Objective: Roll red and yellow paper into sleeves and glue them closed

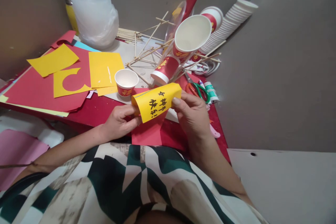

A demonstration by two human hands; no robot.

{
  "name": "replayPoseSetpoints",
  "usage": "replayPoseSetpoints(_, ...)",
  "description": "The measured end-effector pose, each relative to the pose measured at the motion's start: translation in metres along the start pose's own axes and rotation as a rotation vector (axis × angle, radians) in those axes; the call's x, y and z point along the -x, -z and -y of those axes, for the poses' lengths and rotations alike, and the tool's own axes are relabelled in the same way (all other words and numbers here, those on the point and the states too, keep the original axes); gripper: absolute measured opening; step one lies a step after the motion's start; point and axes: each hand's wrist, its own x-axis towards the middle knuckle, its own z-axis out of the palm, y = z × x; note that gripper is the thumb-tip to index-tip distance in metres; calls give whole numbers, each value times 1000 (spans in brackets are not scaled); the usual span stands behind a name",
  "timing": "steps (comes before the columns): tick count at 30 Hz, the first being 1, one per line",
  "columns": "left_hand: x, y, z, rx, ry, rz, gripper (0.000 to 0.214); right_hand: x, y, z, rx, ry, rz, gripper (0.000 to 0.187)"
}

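A curled piece of yellow paper (pixel 154 103) with black handwritten characters is held between both hands, above a red paper sheet (pixel 148 133). At its left end my left hand (pixel 122 122) grips the edge, with some fingertips hidden behind or inside the curl. My right hand (pixel 193 113) pinches the right end, thumb on the front face. Just beyond the left hand stands a small red and white paper cup (pixel 126 82). Farther back, a structure of wooden sticks (pixel 145 56) stands beside larger paper cups, one of them a tilted cup (pixel 165 70).
Yellow paper pieces (pixel 105 68) and red sheets (pixel 39 91) cover the left side. Green-handled scissors (pixel 201 91) lie right, near a tape roll (pixel 211 92). A plastic-wrapped tub (pixel 91 17) and a long stack of cups (pixel 228 22) stand by the walls.
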Motion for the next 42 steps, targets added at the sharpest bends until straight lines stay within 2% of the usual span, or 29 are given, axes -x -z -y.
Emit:
replayPoseSetpoints(11,0,-1,4,-66,-73,81,22,-1,1,1,-44,-21,11,17)
replayPoseSetpoints(19,-2,1,4,-144,-170,8,19,-1,-1,1,-18,-6,55,17)
replayPoseSetpoints(26,-1,0,7,-74,-200,31,30,-2,-1,-1,-19,1,45,17)
replayPoseSetpoints(33,-2,0,8,-78,-236,-13,34,-3,-1,-1,-20,-4,58,19)
replayPoseSetpoints(42,1,1,9,-132,-166,-71,26,-3,-4,-1,-15,-17,59,22)
